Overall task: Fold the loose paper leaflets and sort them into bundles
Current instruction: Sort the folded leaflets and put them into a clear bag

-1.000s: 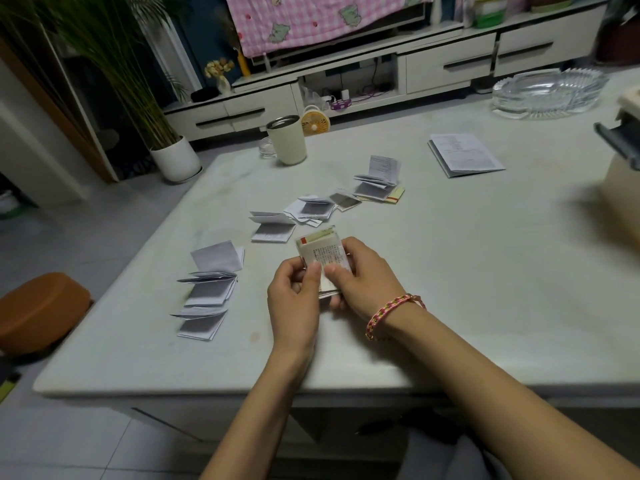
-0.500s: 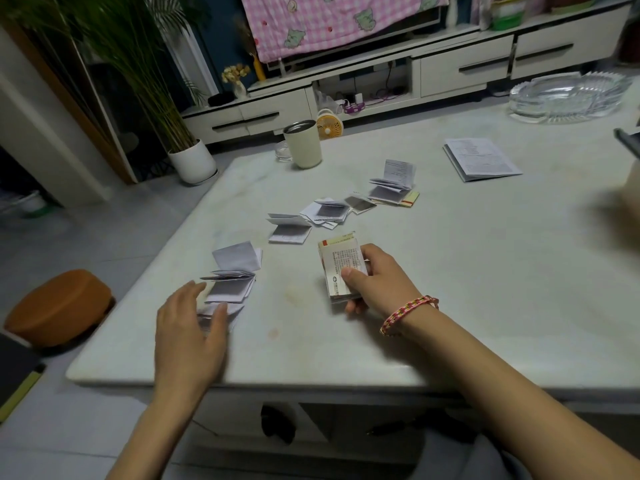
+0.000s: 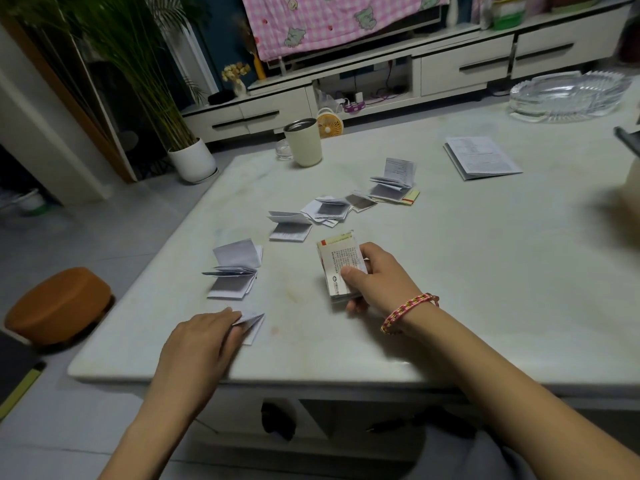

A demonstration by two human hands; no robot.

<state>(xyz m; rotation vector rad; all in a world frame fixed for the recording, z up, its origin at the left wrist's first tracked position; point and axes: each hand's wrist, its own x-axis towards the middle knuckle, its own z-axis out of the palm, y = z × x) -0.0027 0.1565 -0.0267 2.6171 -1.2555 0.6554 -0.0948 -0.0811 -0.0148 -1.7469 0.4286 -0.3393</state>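
My right hand [image 3: 375,280] grips a bundle of folded leaflets [image 3: 337,265] with printed text and a red corner, held just above the pale table [image 3: 485,271]. My left hand [image 3: 201,344] lies over a small folded white leaflet [image 3: 252,325] near the table's front left edge, fingers on its top; whether it pinches the paper I cannot tell. Beyond it sits a pile of folded leaflets [image 3: 235,271] fanned open. More folded leaflets lie in a row farther back: one [image 3: 289,226], a small heap [image 3: 329,209] and a stack [image 3: 394,183].
A cream mug [image 3: 304,142] and a small glass [image 3: 284,149] stand at the far left of the table. An open booklet [image 3: 481,156] lies far right, a glass dish [image 3: 568,95] behind it. An orange stool [image 3: 59,304] sits left of the table.
My left hand let go of the bundle, swung left and down to the front pile, and now covers one small leaflet there. My right hand keeps the bundle.
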